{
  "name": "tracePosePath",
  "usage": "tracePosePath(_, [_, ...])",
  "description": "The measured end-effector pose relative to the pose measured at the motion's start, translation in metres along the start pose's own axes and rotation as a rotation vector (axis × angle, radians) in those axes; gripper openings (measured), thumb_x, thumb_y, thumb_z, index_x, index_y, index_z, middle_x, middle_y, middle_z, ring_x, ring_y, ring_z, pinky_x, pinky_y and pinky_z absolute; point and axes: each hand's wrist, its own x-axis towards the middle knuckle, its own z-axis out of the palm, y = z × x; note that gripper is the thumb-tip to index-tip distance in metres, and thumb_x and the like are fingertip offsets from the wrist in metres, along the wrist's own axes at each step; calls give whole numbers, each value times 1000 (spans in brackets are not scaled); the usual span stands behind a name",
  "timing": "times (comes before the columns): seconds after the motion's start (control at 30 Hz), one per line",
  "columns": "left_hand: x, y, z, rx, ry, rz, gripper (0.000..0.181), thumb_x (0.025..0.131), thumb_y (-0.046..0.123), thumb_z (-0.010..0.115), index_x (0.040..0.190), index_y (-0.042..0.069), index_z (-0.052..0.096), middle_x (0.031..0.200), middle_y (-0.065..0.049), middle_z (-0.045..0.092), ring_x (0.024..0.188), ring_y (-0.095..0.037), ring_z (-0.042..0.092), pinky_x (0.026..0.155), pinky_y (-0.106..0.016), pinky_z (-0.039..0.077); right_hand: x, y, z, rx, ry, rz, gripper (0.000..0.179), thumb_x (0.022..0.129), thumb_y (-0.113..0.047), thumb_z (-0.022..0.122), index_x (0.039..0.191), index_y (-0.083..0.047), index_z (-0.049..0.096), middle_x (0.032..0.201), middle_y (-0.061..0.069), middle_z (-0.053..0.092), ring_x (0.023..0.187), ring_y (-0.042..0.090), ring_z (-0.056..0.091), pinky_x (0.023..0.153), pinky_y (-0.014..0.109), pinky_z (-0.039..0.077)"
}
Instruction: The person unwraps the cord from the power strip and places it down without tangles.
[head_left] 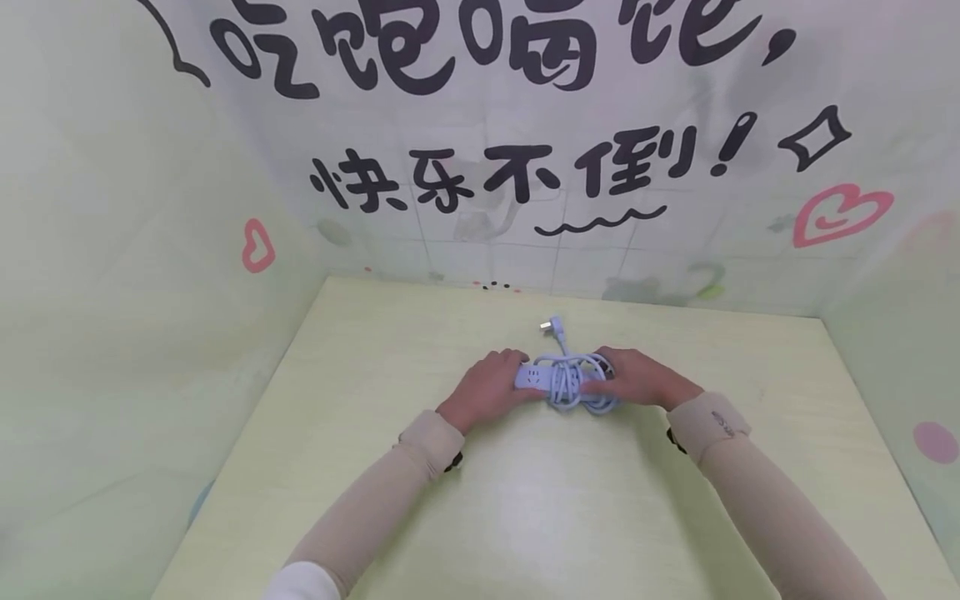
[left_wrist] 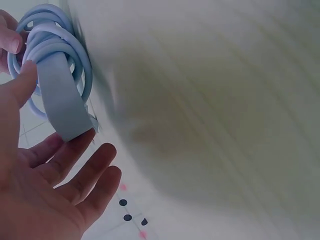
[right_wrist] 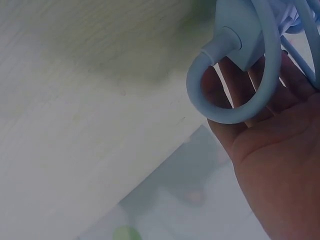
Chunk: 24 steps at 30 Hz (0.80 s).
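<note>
A light blue power strip (head_left: 533,377) lies near the back of the table with its own cord (head_left: 567,385) wound in loops around its middle and right part. Its plug (head_left: 554,325) points away toward the wall, metal prongs showing. My left hand (head_left: 491,387) grips the strip's left end, thumb along the near side and fingers at the far side; the left wrist view shows the strip's plain end (left_wrist: 66,100) between them. At the other end my right hand (head_left: 636,377) holds the strip, fingers behind it. A cord loop (right_wrist: 230,115) curves out beside the right palm.
The pale wooden table (head_left: 480,517) spreads toward me on all sides of the strip. A printed white wall sheet (head_left: 450,242) rises right behind the table's back edge, and similar sheets (head_left: 150,333) hang along the left and right.
</note>
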Motion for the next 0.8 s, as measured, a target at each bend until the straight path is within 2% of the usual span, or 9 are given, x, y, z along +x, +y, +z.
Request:
tracePosePath(0.27, [4, -3, 7, 30, 9, 36, 61, 93, 51, 70, 137, 11, 56, 116, -1, 65, 98, -15, 54, 84, -31, 49, -1, -1, 7, 0, 29, 12, 46, 92, -46, 72, 114, -8, 59, 91, 4, 67, 78, 15, 61, 68, 30, 51])
tracePosePath(0.4, [4, -3, 11, 38, 1, 38, 60, 93, 49, 71, 136, 10, 56, 112, 0, 65, 98, -15, 53, 84, -30, 49, -1, -1, 10, 1, 44, -12, 42, 93, -45, 72, 110, -9, 59, 89, 3, 67, 76, 14, 60, 66, 30, 50])
tracePosePath(0.47, [4, -2, 12, 66, 11, 55, 61, 94, 49, 68, 138, 9, 55, 115, -2, 65, 101, -16, 54, 87, -32, 49, -2, -1, 12, -5, 51, -15, 41, 93, -45, 72, 109, -9, 60, 88, 2, 66, 75, 14, 59, 66, 30, 50])
tracePosePath(0.63, [3, -1, 11, 150, 89, 122, 60, 98, 51, 62, 141, 11, 53, 122, -4, 66, 106, -19, 56, 92, -36, 49, -5, -3, 11, -17, 77, -18, 39, 92, -44, 74, 107, -10, 60, 88, 2, 65, 75, 14, 57, 66, 30, 48])
tracePosePath(0.8, [4, -4, 6, 138, 153, 134, 58, 98, 51, 61, 141, 14, 53, 118, -2, 66, 102, -17, 55, 88, -35, 47, -7, -11, 3, -34, 118, -73, 40, 92, -43, 74, 109, -9, 60, 88, 2, 64, 75, 15, 56, 65, 30, 48])
